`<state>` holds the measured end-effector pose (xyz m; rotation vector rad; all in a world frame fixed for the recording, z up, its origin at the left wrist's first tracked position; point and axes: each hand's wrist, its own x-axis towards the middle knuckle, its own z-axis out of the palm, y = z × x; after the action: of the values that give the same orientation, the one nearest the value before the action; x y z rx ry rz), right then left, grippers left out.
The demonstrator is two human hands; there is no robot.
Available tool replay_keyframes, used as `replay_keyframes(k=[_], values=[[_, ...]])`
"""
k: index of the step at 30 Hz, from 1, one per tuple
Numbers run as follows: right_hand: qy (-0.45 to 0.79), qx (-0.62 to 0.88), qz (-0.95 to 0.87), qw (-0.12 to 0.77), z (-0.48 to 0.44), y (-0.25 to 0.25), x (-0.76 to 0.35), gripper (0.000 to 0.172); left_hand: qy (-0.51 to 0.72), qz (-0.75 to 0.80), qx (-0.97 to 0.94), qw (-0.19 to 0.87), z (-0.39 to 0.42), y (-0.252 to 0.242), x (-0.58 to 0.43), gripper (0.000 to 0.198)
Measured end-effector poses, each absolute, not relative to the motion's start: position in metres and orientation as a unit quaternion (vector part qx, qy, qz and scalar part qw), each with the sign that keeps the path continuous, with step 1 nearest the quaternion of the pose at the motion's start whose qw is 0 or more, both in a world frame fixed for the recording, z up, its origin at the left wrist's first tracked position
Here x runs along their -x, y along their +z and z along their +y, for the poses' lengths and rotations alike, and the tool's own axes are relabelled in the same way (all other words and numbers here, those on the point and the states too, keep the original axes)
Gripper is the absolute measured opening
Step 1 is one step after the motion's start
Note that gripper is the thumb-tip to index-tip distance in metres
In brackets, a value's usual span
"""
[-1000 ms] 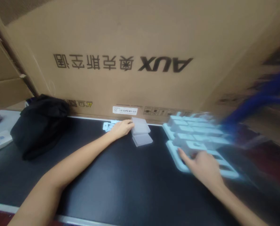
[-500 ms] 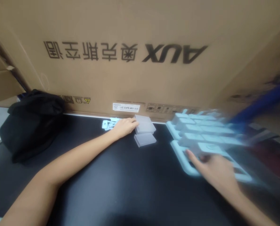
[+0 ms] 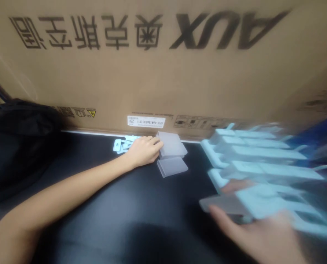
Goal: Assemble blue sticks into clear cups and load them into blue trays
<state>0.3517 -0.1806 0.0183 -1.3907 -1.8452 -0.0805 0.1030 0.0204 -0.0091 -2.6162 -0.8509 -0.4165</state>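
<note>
My left hand [image 3: 144, 151] has its fingers bent together at the left edge of a stack of translucent plastic covers [image 3: 173, 145]. Another translucent cover [image 3: 174, 167] lies just in front of that stack. Beside my left wrist are several small light-blue plastic pieces [image 3: 119, 146], partly hidden by the hand. My right hand [image 3: 265, 234], smeared by motion, grips a light-blue plastic case [image 3: 265, 196] with a greyish translucent cover [image 3: 226, 203] sticking out of its left end. Thumb and fingers lie on either side of that cover. Behind it stand rows of similar light-blue cases [image 3: 262, 154].
A large cardboard box [image 3: 152, 80] with upside-down printing stands along the back of the black tabletop [image 3: 111, 205]. Black cloth or a bag [image 3: 20, 146] lies at the left. Something blue [image 3: 320, 128] shows at the right, blurred.
My right hand has lifted the light-blue case toward me, and the translucent cover now shows at its end. My left hand stays by the stack. The view has shifted closer.
</note>
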Motion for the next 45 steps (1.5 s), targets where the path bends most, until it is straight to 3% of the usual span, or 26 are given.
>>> replay_keyframes(k=[3, 8, 11, 14, 18, 21, 24, 28, 30, 34, 40, 45], values=[[0.012, 0.439, -0.805, 0.398, -0.163, 0.011, -0.315, 0.02, -0.168, -0.296, 0.923, 0.18, 0.019, -0.006, -0.101, 0.02], [0.113, 0.443, -0.806, 0.376, -0.149, -0.005, -0.298, 0.017, -0.307, -0.288, 0.894, 0.153, 0.0, 0.009, -0.098, 0.015], [0.156, 0.45, -0.808, 0.348, -0.152, -0.009, -0.304, 0.012, -0.394, -0.221, 0.892, -0.012, -0.028, 0.02, -0.102, 0.02], [0.203, 0.442, -0.821, 0.298, -0.156, -0.008, -0.308, 0.016, -0.379, -0.16, 0.889, -0.199, -0.055, 0.026, -0.107, 0.03], [0.249, 0.437, -0.819, 0.276, -0.155, -0.007, -0.31, 0.02, -0.33, -0.101, 0.887, -0.306, -0.071, 0.03, -0.105, 0.033], [0.229, 0.435, -0.825, 0.279, -0.153, -0.009, -0.31, 0.024, -0.318, -0.053, 0.898, -0.3, -0.075, 0.027, -0.097, 0.013], [0.199, 0.444, -0.829, 0.275, -0.152, -0.011, -0.309, 0.031, -0.403, -0.043, 0.884, -0.235, -0.073, 0.017, -0.078, 0.005], [0.198, 0.455, -0.829, 0.257, -0.153, -0.011, -0.308, 0.036, -0.529, -0.268, 0.797, -0.113, -0.049, 0.004, -0.029, 0.006], [0.205, 0.456, -0.827, 0.255, -0.153, -0.011, -0.307, 0.036, -0.514, -0.382, 0.765, -0.069, -0.035, 0.0, -0.006, 0.011], [0.219, 0.489, -0.807, 0.249, -0.152, -0.012, -0.305, 0.032, -0.45, -0.46, 0.757, -0.113, -0.027, 0.0, 0.01, 0.022], [0.235, 0.515, -0.792, 0.231, -0.153, -0.006, -0.299, 0.03, -0.317, -0.235, 0.874, -0.285, -0.064, -0.002, -0.025, 0.057], [0.227, 0.508, -0.797, 0.235, -0.154, -0.002, -0.296, 0.029, -0.371, -0.263, 0.788, -0.414, -0.095, -0.005, -0.056, 0.041]])
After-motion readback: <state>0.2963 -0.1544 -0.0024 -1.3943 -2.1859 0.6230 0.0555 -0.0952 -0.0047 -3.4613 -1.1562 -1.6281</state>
